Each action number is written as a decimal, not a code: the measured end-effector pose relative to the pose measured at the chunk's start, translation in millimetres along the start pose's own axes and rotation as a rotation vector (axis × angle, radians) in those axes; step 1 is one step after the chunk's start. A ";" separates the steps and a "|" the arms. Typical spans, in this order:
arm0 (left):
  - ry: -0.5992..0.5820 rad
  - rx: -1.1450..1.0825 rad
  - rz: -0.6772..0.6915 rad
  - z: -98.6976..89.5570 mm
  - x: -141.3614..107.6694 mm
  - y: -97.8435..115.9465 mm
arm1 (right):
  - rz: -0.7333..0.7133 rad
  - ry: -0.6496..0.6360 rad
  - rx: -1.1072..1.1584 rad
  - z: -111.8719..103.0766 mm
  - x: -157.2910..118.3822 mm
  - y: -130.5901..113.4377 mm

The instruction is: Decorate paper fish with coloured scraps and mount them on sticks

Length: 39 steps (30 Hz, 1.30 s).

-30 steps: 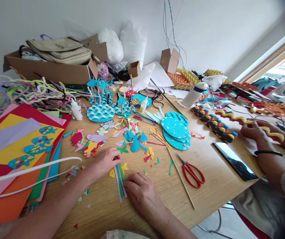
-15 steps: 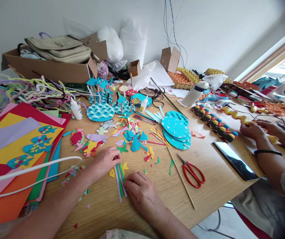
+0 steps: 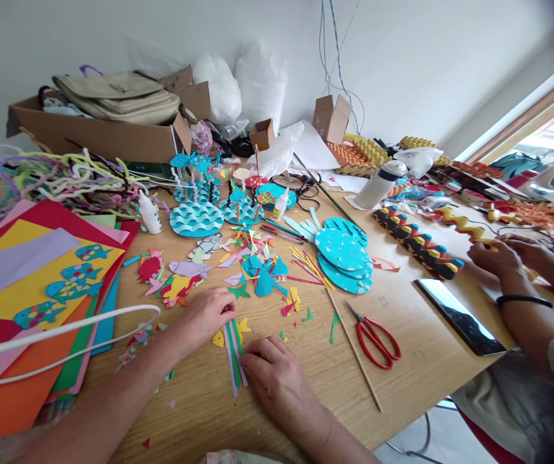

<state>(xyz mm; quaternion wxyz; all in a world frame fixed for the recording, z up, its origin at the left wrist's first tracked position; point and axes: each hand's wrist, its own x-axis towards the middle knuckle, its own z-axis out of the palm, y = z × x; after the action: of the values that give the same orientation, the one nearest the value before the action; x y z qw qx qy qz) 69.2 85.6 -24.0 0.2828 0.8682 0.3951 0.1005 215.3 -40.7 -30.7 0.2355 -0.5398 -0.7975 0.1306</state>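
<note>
Narrow purple and green paper strips [image 3: 235, 361] lie side by side on the table, running toward me. At their far end my left hand [image 3: 213, 310] is closed, its curled fingers pressed on the strip tops. My right hand [image 3: 279, 374] is closed at the right edge of the strips, thumb and fingertips together on the outermost purple one; the fingertips are partly hidden. A yellow paper fish [image 3: 218, 338] shows from behind the strips. Just beyond my left hand are a green paper cutout [image 3: 239, 290] and blue paper scraps [image 3: 263, 276].
Red-handled scissors [image 3: 377, 341] and a thin wooden stick [image 3: 354, 351] lie to the right, near a phone [image 3: 458, 316]. Coloured paper sheets [image 3: 29, 277] fill the left, with a white cable [image 3: 88, 319] across them. Glue bottles [image 3: 149, 212] stand farther back. Another person's hands [image 3: 499, 258] work at right.
The view has shifted very slightly. Both my hands stay at the strips with hardly any movement.
</note>
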 end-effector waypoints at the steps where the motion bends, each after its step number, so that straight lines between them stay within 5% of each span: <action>1: -0.002 0.000 -0.001 -0.3 -0.2 0.4 | -0.001 0.000 0.001 -0.2 0.3 -0.2; 26: -0.003 0.003 -0.002 2.7 0.0 -1.6 | -0.017 0.007 0.005 -2.7 1.0 -1.3; 39: 0.019 -0.023 -0.003 4.9 0.1 -1.9 | 0.013 -0.119 0.020 -9.4 -1.0 -6.0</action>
<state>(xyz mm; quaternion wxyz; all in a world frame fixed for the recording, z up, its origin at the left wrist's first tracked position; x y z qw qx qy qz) 70.0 84.6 -29.1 0.2892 0.8634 0.3978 0.1129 215.7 -44.4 -20.1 0.1922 -0.5338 -0.8053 0.1721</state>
